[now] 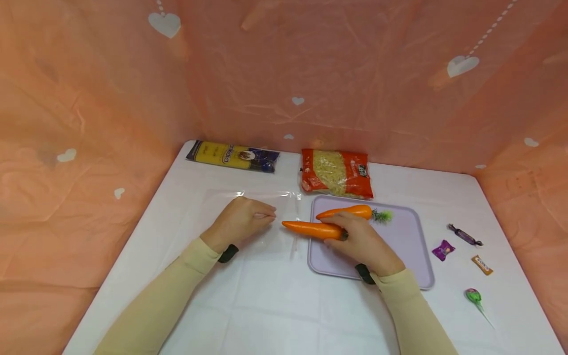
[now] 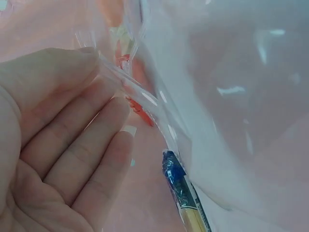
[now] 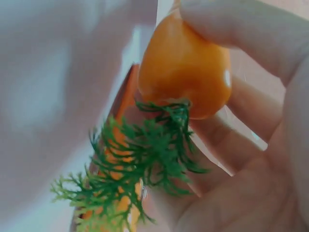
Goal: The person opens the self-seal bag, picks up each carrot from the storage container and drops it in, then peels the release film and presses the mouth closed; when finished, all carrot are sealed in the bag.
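Head view evenly lit, soft shdws; glare on clear plastic (image 2: 241, 121); wrist pics hazy, sl. blurry

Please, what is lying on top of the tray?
One carrot lies on the tray, its green leaves showing. The right hand holds another carrot, partly over the tray. The tray's surface hidden behind that hand cannot be seen.

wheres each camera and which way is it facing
Head: worn on the head, facing forward and down at the table; left hand, right hand and sleeves show.
Left wrist: worn there, facing the clear bag the left hand pinches; only that hand shows.
Right wrist: worn there, facing the carrot the right hand holds; only that hand shows.
Head and right wrist share the carrot.
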`<action>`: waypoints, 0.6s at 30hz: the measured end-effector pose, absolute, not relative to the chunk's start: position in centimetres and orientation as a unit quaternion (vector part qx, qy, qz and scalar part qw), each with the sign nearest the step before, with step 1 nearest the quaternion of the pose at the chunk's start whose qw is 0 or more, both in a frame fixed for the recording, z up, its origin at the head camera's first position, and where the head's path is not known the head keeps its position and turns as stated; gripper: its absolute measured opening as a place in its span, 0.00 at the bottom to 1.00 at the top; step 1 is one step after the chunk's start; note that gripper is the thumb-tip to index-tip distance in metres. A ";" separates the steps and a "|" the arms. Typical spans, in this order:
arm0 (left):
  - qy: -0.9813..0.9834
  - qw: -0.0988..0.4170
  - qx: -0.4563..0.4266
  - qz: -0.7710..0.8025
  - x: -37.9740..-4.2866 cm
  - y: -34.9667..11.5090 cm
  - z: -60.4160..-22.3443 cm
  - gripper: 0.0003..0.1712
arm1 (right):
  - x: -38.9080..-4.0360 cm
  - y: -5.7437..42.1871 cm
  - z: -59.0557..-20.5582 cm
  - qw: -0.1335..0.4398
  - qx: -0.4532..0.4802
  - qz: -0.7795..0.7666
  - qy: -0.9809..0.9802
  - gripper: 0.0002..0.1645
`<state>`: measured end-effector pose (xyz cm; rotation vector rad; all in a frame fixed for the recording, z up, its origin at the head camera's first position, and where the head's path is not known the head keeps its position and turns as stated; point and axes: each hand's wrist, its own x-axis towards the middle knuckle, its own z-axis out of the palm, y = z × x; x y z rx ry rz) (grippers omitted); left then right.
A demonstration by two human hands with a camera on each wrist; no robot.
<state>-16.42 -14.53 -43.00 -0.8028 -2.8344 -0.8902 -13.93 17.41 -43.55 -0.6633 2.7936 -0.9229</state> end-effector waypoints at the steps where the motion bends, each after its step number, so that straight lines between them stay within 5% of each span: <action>1: -0.920 0.036 -0.263 -0.288 -16.4 -14.5 -43.0 0.08 | -14.0 17.2 -43.6 0.058 -0.225 -0.310 0.922 0.29; 18: -0.917 0.060 -0.267 -0.290 -16.4 -14.7 -42.6 0.08 | -15.9 11.6 -43.8 0.101 -0.221 -0.325 0.914 0.27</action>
